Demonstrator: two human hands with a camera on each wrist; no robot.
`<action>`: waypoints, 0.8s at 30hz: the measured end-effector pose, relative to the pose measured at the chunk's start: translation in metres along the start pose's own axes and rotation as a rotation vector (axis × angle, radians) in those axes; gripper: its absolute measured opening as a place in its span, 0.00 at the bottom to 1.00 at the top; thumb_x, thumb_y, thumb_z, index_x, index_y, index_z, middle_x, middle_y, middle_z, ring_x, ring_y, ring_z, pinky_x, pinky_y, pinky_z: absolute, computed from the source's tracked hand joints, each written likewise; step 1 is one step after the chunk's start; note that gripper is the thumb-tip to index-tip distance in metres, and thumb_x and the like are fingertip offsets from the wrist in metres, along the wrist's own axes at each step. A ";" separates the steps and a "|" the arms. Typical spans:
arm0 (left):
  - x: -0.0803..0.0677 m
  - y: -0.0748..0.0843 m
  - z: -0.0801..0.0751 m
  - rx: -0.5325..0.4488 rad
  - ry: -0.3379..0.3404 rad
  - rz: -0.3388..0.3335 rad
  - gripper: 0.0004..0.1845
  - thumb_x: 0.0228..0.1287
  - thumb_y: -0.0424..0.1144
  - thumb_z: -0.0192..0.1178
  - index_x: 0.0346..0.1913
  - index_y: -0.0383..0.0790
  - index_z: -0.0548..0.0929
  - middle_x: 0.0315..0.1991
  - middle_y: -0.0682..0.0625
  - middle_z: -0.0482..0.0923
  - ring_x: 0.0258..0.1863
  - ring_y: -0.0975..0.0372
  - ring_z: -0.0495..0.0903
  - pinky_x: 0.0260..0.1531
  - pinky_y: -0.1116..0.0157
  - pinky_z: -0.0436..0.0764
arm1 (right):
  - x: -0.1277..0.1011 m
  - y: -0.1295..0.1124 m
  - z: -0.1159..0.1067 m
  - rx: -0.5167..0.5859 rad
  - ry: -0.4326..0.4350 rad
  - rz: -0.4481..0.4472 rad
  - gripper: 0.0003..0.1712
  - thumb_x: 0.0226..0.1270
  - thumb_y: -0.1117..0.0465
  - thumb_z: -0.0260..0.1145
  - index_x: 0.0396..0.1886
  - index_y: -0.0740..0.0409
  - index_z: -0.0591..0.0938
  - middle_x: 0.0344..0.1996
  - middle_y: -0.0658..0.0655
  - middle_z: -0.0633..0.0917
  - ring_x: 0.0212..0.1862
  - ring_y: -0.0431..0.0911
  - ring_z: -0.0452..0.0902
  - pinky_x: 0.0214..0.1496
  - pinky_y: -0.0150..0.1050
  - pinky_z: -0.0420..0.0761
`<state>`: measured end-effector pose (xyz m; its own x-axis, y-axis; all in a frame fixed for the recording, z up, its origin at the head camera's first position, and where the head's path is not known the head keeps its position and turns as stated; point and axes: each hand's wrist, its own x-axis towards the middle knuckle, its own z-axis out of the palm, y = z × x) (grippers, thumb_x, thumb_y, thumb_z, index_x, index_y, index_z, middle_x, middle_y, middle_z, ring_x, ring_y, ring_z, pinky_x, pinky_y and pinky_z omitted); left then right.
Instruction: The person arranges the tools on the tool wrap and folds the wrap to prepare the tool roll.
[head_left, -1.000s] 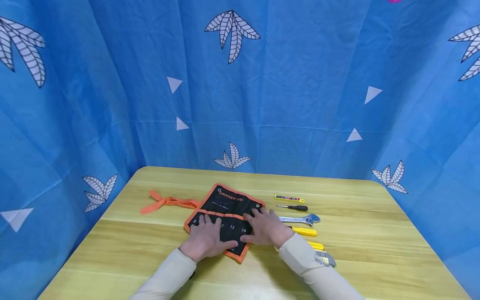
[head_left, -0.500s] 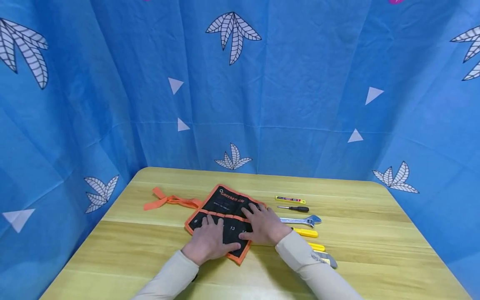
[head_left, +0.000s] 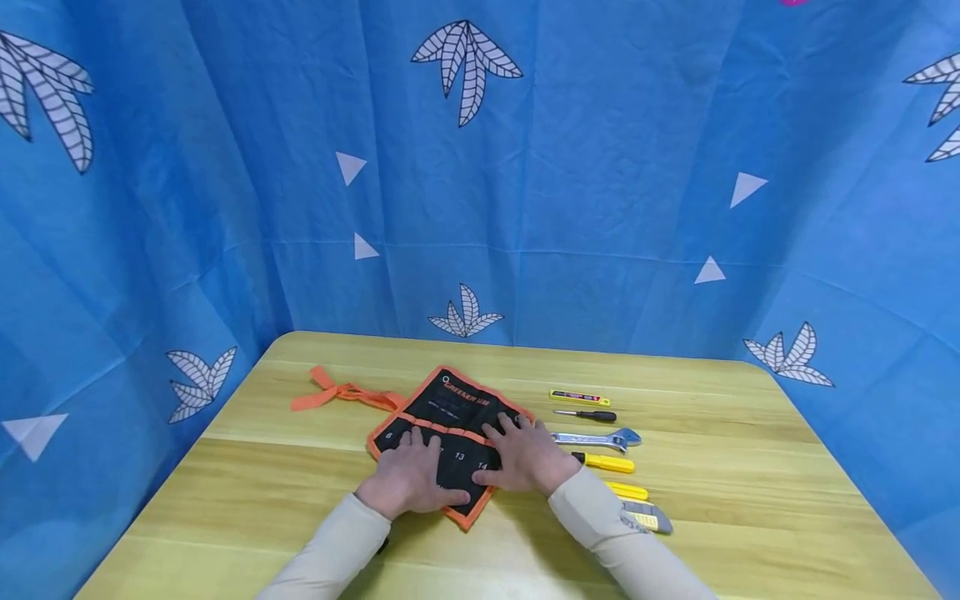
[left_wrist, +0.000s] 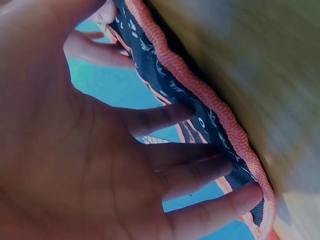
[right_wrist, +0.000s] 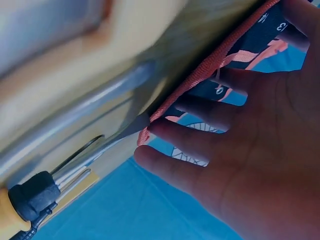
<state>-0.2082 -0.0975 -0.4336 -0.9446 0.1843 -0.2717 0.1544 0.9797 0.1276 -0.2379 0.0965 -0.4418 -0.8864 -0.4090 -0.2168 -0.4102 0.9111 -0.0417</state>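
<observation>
Both hands slid a little nearer. Left hand [head_left: 408,483] and right hand [head_left: 525,458] press flat, fingers spread, on the black orange-edged tool pouch [head_left: 450,412], lying mid-table, slanted, strap pointing left.

One tool roll [head_left: 450,417], one wrench [head_left: 596,438], two screwdrivers [head_left: 587,415], three yellow cutters [head_left: 578,397], two hands [head_left: 408,482].

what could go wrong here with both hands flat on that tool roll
The tool roll lies skewed to the table edge, so sliding hands may bunch or turn it further. The right hand sits close to the yellow-handled screwdriver, whose tip nearly meets the roll's orange edge in the right wrist view; a sideways push could knock the row of tools. The orange tie strap trails loose and could snag.
</observation>
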 end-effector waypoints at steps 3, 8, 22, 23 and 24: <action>0.000 -0.004 -0.001 -0.011 -0.007 0.010 0.58 0.53 0.74 0.67 0.76 0.34 0.66 0.76 0.28 0.58 0.76 0.38 0.60 0.68 0.38 0.69 | -0.002 -0.004 0.001 -0.019 0.007 0.006 0.50 0.65 0.24 0.58 0.79 0.47 0.67 0.78 0.59 0.66 0.77 0.61 0.61 0.75 0.60 0.65; -0.002 -0.009 -0.005 -0.024 -0.034 0.014 0.59 0.51 0.72 0.69 0.76 0.35 0.65 0.77 0.29 0.56 0.77 0.39 0.58 0.68 0.36 0.67 | -0.005 -0.010 0.002 -0.034 0.014 0.024 0.51 0.63 0.23 0.59 0.78 0.47 0.69 0.76 0.59 0.68 0.75 0.61 0.64 0.73 0.60 0.68; 0.003 -0.023 -0.010 -0.026 -0.067 0.102 0.58 0.50 0.67 0.74 0.76 0.33 0.65 0.78 0.33 0.58 0.78 0.40 0.57 0.71 0.39 0.66 | -0.020 -0.022 0.001 -0.112 0.045 0.024 0.52 0.61 0.20 0.57 0.75 0.48 0.72 0.69 0.60 0.75 0.69 0.60 0.71 0.68 0.57 0.75; 0.003 -0.024 -0.010 -0.029 -0.068 0.112 0.58 0.50 0.66 0.74 0.76 0.33 0.65 0.78 0.33 0.58 0.78 0.41 0.57 0.71 0.40 0.66 | -0.021 -0.022 0.000 -0.117 0.042 0.026 0.52 0.61 0.20 0.57 0.75 0.48 0.72 0.69 0.60 0.75 0.68 0.60 0.71 0.67 0.57 0.75; 0.003 -0.025 -0.011 -0.034 -0.070 0.119 0.58 0.50 0.66 0.74 0.76 0.33 0.65 0.78 0.33 0.58 0.78 0.41 0.57 0.71 0.41 0.66 | -0.022 -0.022 -0.001 -0.114 0.039 0.030 0.52 0.61 0.20 0.57 0.75 0.47 0.72 0.69 0.59 0.75 0.68 0.60 0.72 0.67 0.57 0.75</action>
<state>-0.2179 -0.1221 -0.4273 -0.8974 0.3056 -0.3182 0.2534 0.9475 0.1952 -0.2096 0.0850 -0.4348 -0.9055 -0.3852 -0.1782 -0.4030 0.9120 0.0763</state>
